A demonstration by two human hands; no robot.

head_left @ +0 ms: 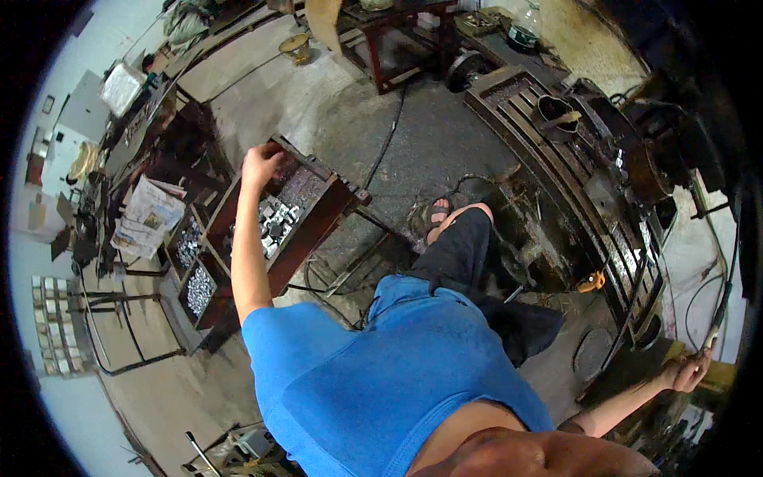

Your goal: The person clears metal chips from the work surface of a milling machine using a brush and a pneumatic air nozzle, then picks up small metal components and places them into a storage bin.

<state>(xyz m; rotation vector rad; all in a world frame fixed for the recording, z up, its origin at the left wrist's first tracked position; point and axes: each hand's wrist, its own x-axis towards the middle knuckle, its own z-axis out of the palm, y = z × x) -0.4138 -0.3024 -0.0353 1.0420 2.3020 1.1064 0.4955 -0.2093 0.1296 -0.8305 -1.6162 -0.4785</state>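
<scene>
Arms [253,246] outspread, left hand [261,166] apparently over tray [306,246]

A workshop, and a metalworking one by the look of it! Down the right of the frame stretched a heavy, grimy machine [586,179] with a slotted bed [528,107]. And there, left of centre, sat a red-brown tray [308,248] with silvery metal pieces [276,222] heaped inside, while smaller metal bits [199,291] lay piled just to its left! Across the upper middle spread a stained grey floor [445,131], a dark cable [388,139] trailing over it.
</scene>
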